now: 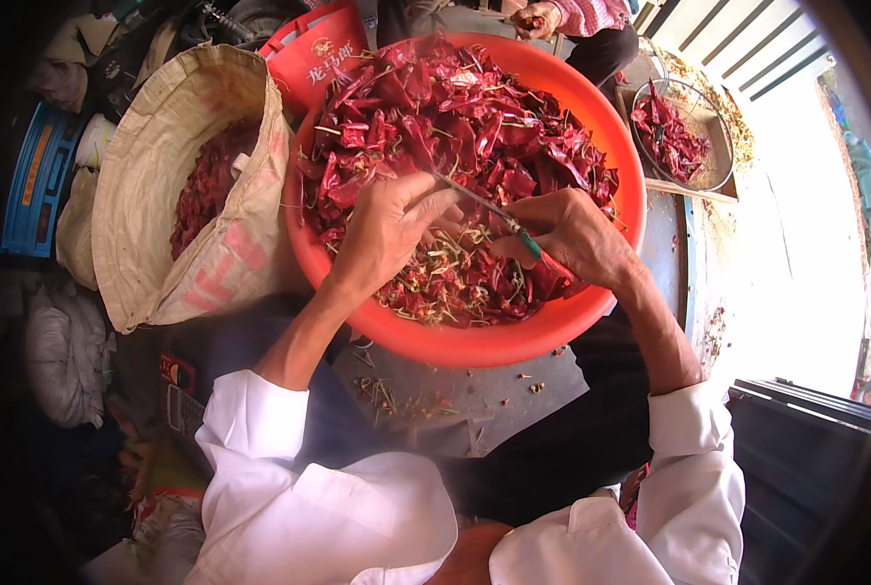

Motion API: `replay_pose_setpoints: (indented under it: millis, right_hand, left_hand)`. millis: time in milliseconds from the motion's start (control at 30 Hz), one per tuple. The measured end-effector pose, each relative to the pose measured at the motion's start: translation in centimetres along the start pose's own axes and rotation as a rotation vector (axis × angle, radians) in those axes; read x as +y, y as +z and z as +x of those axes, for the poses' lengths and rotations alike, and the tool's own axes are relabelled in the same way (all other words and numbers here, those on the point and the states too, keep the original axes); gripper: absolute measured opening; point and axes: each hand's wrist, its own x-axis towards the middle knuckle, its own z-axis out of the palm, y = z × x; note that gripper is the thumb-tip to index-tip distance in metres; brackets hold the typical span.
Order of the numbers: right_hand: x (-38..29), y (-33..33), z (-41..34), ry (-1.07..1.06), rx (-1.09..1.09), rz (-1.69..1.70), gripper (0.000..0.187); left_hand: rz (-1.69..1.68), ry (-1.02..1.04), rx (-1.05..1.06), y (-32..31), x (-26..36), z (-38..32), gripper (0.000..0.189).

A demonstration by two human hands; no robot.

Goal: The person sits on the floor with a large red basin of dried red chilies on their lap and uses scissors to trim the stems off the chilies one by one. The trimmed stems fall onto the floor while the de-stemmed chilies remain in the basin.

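Observation:
A large round red plastic basin (472,355) holds a heap of dried red chili peppers (406,95), with cut stems and caps (442,274) towards its near side. Over the heap, my right hand (574,234) is closed around a pair of scissors (479,199) with green and red wrapping on the handles. Their blades point up and left towards my left hand (399,219), whose thumb and fingers are bent near the blade tip. What lies between those fingers is too hidden to tell.
Left of the basin stands an open woven sack (121,241) of red peppers, with a red bucket (311,58) behind. Another person's hand (537,20) shows at the top. A round sieve (724,164) with peppers rests on a wooden tray at the right.

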Motion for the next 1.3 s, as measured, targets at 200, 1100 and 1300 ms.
replay_pose_setpoints:
  millis: [200, 1100, 1300]
  right_hand:
    - [-1.3, 0.4, -0.5, -0.023, -0.03, 0.205, 0.029]
    - [6.4, 5.2, 1.7, 0.249, 0.012, -0.553, 0.052]
    - [6.9, 6.7, 3.8, 0.289, 0.007, -0.631, 0.051]
  left_hand:
    - [-0.04, 0.064, 0.078, 0.1, -0.3, -0.2, 0.025]
    - [-0.754, -0.065, 0.261, -2.7, -0.9, -1.2, 0.029]
    - [-0.757, -0.081, 0.216, -3.5, -0.9, -2.4, 0.023]
